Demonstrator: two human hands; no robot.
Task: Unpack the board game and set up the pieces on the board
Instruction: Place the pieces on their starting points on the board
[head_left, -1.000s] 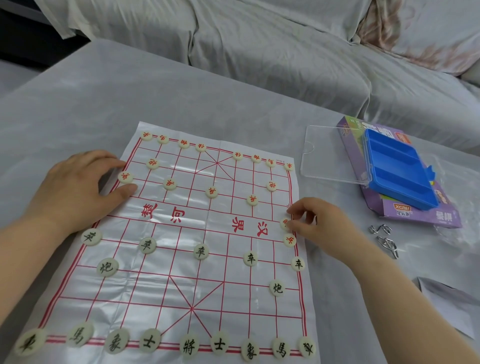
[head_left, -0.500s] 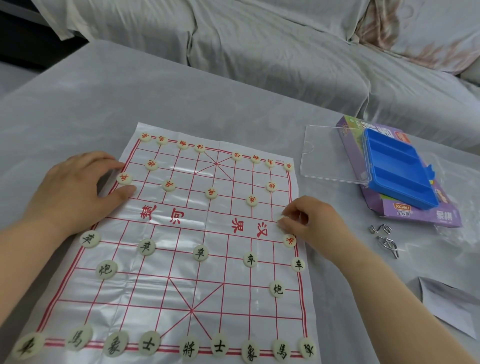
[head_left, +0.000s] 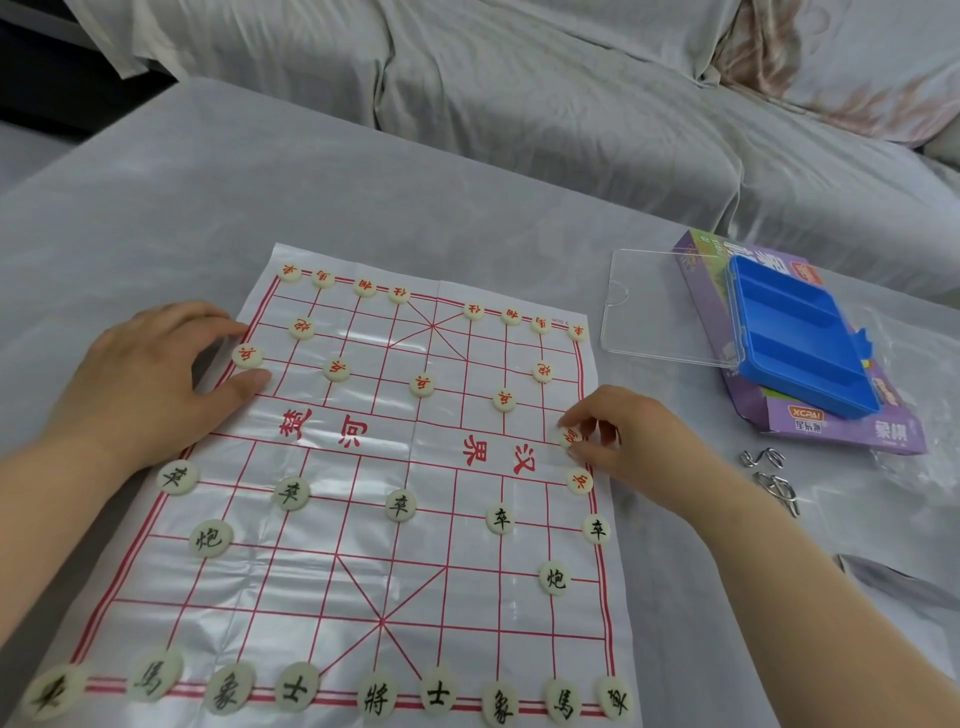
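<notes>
At the left, the left hand (head_left: 140, 384) lay flat on the edge of the paper xiangqi board (head_left: 332, 571), just as it had a second before. Its fingers were straight, gripping nothing, beside the leftmost red soldier (head_left: 247, 356). Black's sixteen pieces stood in place along the near side. Red's far row showed a gap at its middle, and only four soldiers stood in line. The change was at the right hand (head_left: 639, 441): over the last second its thumb and forefinger had closed on a red piece (head_left: 570, 435) at the board's right edge by the river. It now pinched that disc, though I could not tell whether the disc had left the sheet. A second loose red soldier (head_left: 579, 480) lay just nearer, on the border line. These two probably filled red's gaps, so the setup was nearly finished. Further right sat the clear lid (head_left: 665, 306) and the blue tray (head_left: 800, 343) on its purple box (head_left: 852, 431).
</notes>
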